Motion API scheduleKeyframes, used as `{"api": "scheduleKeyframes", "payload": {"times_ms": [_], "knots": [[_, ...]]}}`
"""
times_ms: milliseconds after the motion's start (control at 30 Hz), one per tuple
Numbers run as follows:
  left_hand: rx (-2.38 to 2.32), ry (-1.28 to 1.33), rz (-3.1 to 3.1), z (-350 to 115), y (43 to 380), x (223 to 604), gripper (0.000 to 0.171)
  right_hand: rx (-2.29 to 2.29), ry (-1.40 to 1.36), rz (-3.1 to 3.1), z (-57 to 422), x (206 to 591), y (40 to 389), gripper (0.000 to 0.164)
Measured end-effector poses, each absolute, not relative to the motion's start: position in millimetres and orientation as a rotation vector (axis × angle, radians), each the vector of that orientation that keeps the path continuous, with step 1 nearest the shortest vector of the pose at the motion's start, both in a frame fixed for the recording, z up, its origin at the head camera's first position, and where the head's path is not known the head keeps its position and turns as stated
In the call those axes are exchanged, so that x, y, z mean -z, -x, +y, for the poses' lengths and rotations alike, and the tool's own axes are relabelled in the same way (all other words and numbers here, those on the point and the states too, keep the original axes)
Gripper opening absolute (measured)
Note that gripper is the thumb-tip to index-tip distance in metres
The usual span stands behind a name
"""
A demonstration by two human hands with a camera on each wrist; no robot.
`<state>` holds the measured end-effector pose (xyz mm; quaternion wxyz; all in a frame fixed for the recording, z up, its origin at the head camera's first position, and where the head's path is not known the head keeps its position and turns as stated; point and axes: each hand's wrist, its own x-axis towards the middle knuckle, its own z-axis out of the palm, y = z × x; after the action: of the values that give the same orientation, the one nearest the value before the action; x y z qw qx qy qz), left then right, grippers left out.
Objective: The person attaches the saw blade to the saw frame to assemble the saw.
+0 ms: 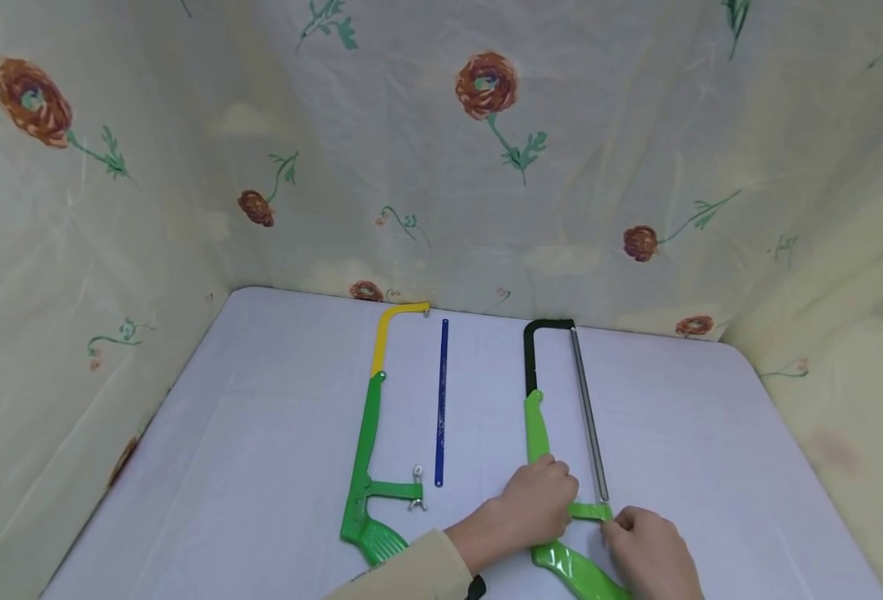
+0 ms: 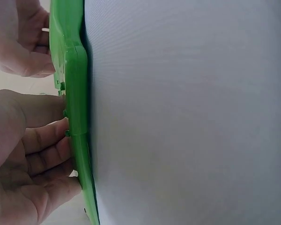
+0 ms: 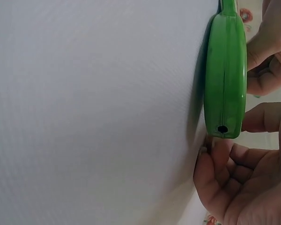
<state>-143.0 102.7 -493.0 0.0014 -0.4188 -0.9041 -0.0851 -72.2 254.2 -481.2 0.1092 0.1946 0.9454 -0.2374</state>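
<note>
A hacksaw with a black front bow and light green frame (image 1: 536,429) lies on the white table. Its grey blade (image 1: 589,412) runs from the bow to the green cross arm (image 1: 589,511). My left hand (image 1: 537,504) holds the frame just where that arm branches off; in the left wrist view its fingers (image 2: 47,150) press along the green edge. Beside the arm's outer end, my right hand (image 1: 653,550) pinches the wing nut, mostly hidden by the fingers. A bit of metal (image 3: 203,150) shows between the fingertips, beyond the green handle (image 3: 225,79).
To the left lies a second hacksaw (image 1: 366,425), yellow and green, with no blade fitted and a wing nut (image 1: 417,503) on its arm. A loose blue blade (image 1: 442,404) lies between the two saws. Flowered cloth (image 1: 426,150) hangs around the table.
</note>
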Motion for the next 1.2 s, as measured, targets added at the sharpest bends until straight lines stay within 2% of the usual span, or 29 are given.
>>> {"api": "scheduleKeyframes", "payload": {"times_ms": [567,1200], "knots": [[0.286,1.289,-2.856,103,144,498,0.023,1.330,-0.678,2.387,267,485,75,0.024],[0.231,1.257,-2.861,102,139,495,0.022,1.765,-0.444,1.779,294,492,71,0.027]]}}
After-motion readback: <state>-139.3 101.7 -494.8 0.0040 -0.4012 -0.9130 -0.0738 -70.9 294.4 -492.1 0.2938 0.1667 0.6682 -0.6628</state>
